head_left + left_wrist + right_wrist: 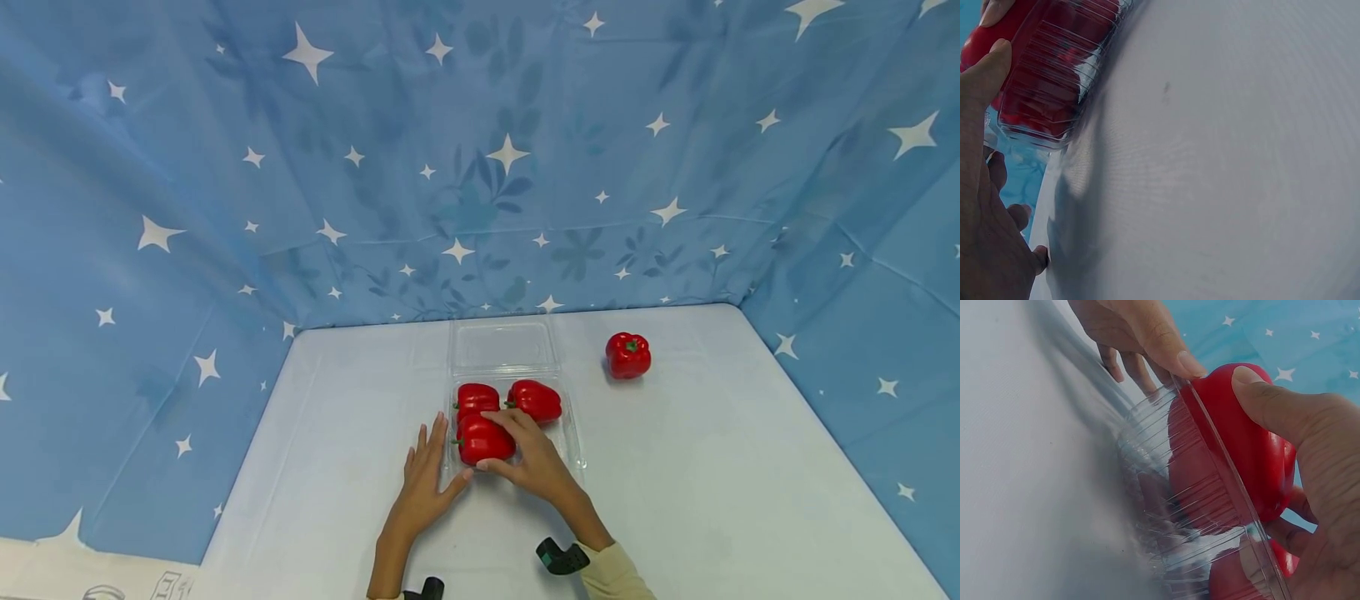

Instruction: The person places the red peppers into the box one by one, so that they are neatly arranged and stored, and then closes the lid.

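A clear plastic clamshell box (504, 346) lies with its lid folded back, away from me. Inside its base are three red bell peppers: the front pepper (480, 442), a back left pepper (476, 397) and a back right pepper (536, 401). My right hand (538, 465) grips the front pepper from its right side, thumb in front and fingers over the far side. Along the box's left side stretches my left hand (422, 493), fingers straight. Its thumb (1190, 364) touches the box's near rim beside the pepper, as the right wrist view shows.
Another red bell pepper (628, 356) stands on the white table (712, 467), to the right of the lid. A blue curtain with white stars (480, 192) hangs behind the table and along both sides.
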